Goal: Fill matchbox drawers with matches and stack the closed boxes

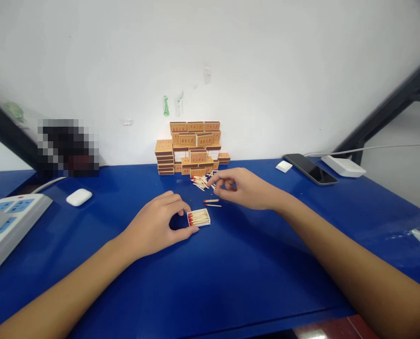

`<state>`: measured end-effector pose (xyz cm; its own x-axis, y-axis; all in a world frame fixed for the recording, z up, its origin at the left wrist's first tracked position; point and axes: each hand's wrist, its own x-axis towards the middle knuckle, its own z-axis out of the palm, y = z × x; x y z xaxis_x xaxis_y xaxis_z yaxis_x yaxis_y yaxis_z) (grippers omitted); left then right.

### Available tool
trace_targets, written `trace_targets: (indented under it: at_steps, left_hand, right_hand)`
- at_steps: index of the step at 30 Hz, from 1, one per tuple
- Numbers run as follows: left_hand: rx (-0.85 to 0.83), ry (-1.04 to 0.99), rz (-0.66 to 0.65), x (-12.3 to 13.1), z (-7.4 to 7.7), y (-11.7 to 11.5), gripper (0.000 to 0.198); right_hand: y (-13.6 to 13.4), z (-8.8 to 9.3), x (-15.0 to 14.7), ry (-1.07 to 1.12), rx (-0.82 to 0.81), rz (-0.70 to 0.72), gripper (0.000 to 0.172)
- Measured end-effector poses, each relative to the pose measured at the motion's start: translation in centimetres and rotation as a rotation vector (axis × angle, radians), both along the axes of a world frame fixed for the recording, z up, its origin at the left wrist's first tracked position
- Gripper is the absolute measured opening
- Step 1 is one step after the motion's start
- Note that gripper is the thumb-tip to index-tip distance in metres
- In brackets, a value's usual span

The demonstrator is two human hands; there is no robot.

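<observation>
A small white matchbox tray (pixel 199 217) lies on the blue table, filled with red-tipped matches. My left hand (pixel 162 219) grips the tray's left end between thumb and fingers. My right hand (pixel 240 188) is over the right side of a loose match pile (pixel 199 182), its index finger and thumb curved with a gap between them; whether a match is at the fingertips is too small to tell. Two or so loose matches (pixel 213 205) lie between the pile and the tray. Behind the pile stand stacked orange matchboxes (pixel 187 141).
A white earbud case (pixel 79 197) and a power strip (pixel 15 221) are on the left. To the right lie a white square (pixel 283 166), a black phone (pixel 310 169) and a white box (pixel 344 166) with a cable. A white wall rises behind.
</observation>
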<state>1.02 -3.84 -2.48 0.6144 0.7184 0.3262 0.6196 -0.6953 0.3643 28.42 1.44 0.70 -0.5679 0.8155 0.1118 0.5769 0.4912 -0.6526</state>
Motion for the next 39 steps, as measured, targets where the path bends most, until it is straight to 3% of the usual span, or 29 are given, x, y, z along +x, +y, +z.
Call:
trace_targets:
  at_steps: [3,8,20,29,32,39]
  left_hand:
    - [-0.004,0.007,-0.003,0.0,0.0,0.0,0.025]
    - [-0.006,0.008,-0.005,-0.1,0.0,0.0,0.025]
    - [-0.003,0.009,0.000,-0.1,0.0,0.2,0.025]
    - [0.001,0.015,0.017,-0.1,0.1,0.0,0.025]
    - [-0.004,0.019,0.017,-0.1,0.1,0.0,0.025]
    - [-0.006,0.019,0.013,0.0,0.1,0.0,0.025]
  right_hand:
    - [0.1,0.3,0.0,0.085,-0.115,-0.004,0.017]
    - [0.5,0.2,0.2,0.166,-0.357,-0.034,0.027]
    - [0.8,-0.5,0.7,-0.107,-0.239,0.031,0.025]
    - [0.3,-1.1,0.1,-0.139,-0.034,0.059,0.030]
    - [0.2,-1.3,-0.1,-0.150,-0.042,0.051,0.020]
    - [-0.5,-1.4,-0.2,-0.265,-0.125,-0.019,0.021]
